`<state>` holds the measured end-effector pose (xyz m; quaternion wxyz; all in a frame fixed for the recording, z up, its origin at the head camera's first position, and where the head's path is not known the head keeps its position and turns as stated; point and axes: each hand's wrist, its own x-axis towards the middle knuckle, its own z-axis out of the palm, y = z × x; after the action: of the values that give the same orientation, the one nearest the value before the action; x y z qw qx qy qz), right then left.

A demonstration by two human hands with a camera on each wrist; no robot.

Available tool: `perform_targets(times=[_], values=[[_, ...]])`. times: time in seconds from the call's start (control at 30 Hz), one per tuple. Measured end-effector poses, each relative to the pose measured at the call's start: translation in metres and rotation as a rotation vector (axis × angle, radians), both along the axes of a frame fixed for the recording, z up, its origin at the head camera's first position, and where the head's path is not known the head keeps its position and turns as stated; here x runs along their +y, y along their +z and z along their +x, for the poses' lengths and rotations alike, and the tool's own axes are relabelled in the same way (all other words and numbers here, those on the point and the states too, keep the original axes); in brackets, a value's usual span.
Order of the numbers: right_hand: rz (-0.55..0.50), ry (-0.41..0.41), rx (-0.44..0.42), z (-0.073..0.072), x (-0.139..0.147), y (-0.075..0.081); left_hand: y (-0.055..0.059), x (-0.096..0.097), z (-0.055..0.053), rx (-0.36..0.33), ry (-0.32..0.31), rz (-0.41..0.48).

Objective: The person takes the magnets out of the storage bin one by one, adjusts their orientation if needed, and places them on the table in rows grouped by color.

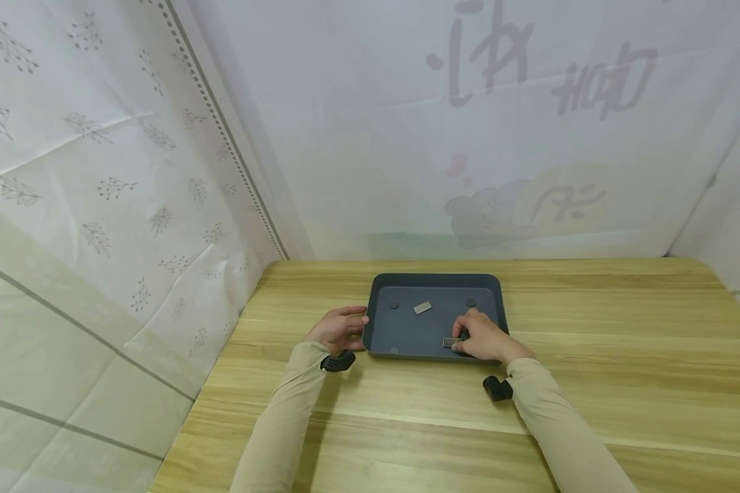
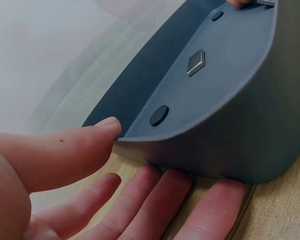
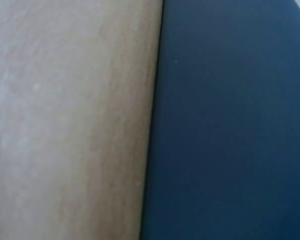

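A shallow dark blue-grey tray (image 1: 432,279) sits on the table. My left hand (image 1: 339,330) is at its left end. In the left wrist view the thumb (image 2: 97,135) rests at the rim and several relaxed fingertips touch the foot of the outer wall. Inside the tray's front right part, my right hand (image 1: 484,337) pinches a small silver rectangular block (image 1: 449,342) between thumb and finger. Something dark (image 1: 464,334) shows between those fingers. A similar silver block (image 1: 422,308) lies on the tray floor. The right wrist view shows only blurred skin and the tray's dark surface.
Black round discs lie near the tray's corners, one at the back left (image 1: 394,305) and one at the back right (image 1: 471,302). Wood-grain tabletop (image 1: 623,356) surrounds the tray. Printed white curtains (image 1: 358,137) hang behind the table and to its left.
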<state>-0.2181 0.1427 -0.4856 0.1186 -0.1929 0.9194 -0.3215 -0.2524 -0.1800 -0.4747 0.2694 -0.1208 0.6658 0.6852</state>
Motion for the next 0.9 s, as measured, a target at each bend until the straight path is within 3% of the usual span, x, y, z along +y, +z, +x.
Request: perform_targets(times=[0.9], values=[[-0.036,0.023,0.109,-0.0008,-0.0004,-0.0051,-0.0011,-0.0005,0.0015,0.015,0.002,0.004]])
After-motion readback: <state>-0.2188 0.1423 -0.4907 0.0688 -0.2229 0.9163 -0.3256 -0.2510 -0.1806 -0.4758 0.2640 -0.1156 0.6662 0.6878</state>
